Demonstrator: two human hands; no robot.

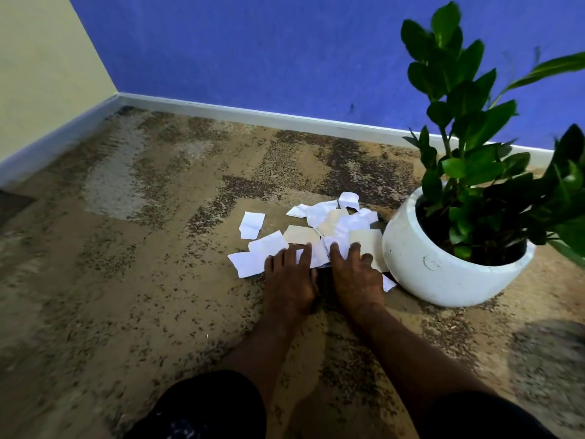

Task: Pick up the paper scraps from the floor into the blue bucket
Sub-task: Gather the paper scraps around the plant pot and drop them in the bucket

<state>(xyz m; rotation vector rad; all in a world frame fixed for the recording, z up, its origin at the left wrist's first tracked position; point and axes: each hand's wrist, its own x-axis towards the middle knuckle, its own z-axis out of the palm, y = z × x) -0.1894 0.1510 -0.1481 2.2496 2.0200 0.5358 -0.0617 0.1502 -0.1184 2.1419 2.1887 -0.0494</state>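
Note:
Several white and beige paper scraps (319,226) lie in a loose pile on the carpet, just left of a white plant pot. One white scrap (251,224) lies apart on the left. My left hand (289,277) rests flat on the near edge of the pile, fingers spread over white scraps. My right hand (356,274) lies flat beside it, fingers on a beige scrap (367,242). Neither hand holds anything. No blue bucket is in view.
A white round pot (443,267) with a tall green plant (468,122) stands right against the pile. A blue wall (253,52) with a white skirting board runs behind; a yellow wall (41,74) closes the corner at left. Patterned brown carpet (142,264) spreads left.

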